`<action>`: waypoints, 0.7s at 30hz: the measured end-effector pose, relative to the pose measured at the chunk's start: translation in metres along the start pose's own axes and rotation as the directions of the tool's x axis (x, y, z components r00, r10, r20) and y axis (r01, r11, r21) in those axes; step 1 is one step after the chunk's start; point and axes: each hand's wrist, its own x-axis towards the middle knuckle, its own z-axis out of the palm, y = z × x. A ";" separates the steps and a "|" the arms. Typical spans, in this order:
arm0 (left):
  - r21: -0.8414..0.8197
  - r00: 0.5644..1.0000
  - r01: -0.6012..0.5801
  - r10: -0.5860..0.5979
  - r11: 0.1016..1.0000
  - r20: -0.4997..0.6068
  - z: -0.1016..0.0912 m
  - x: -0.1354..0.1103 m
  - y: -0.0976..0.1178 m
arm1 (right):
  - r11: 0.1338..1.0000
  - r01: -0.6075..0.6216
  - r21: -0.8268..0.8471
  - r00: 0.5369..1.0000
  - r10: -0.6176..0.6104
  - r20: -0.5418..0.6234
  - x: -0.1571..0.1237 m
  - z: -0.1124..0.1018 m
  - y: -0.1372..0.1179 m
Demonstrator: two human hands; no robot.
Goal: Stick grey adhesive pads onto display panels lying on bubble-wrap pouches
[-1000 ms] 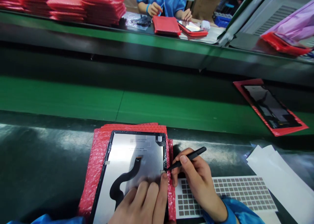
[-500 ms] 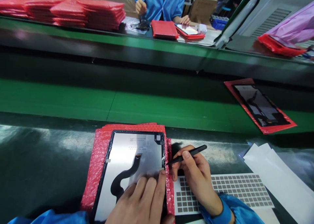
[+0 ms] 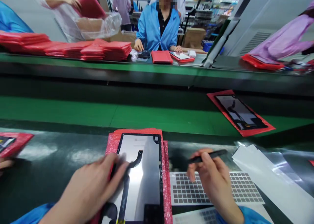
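Note:
A tablet display panel (image 3: 148, 171) lies back side up on red bubble-wrap bags (image 3: 166, 184), with a black flex cable (image 3: 125, 194) curving across it. My left hand (image 3: 90, 181) is over the panel's left edge; thumb and index finger look apart, their tips close to the cable. The fingertips are blurred, and whether they touch the cable I cannot tell. In my right hand (image 3: 212, 176) is a slim black pen-shaped tool (image 3: 218, 153), held clear of the panel above a white sheet of small grey squares (image 3: 245, 188).
White paper sheets (image 3: 267, 175) lie at the right. Beyond the bench runs a green belt (image 3: 157, 114), bearing another panel on a red bag (image 3: 241, 114). Red bags (image 3: 117, 50) are stacked on the far ledge, where a person in blue (image 3: 157, 27) sits. Another person's hand (image 3: 6, 164) shows at far left.
My left hand has moved from the panel's lower middle to its left edge. My right hand has drawn away to the right with the black tool. The view has tilted up.

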 end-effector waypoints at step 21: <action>-0.965 0.959 0.204 -0.230 0.166 0.163 0.016 -0.003 0.000 | 0.989 -0.102 -0.107 0.972 0.076 -0.222 -0.041 -0.084 0.028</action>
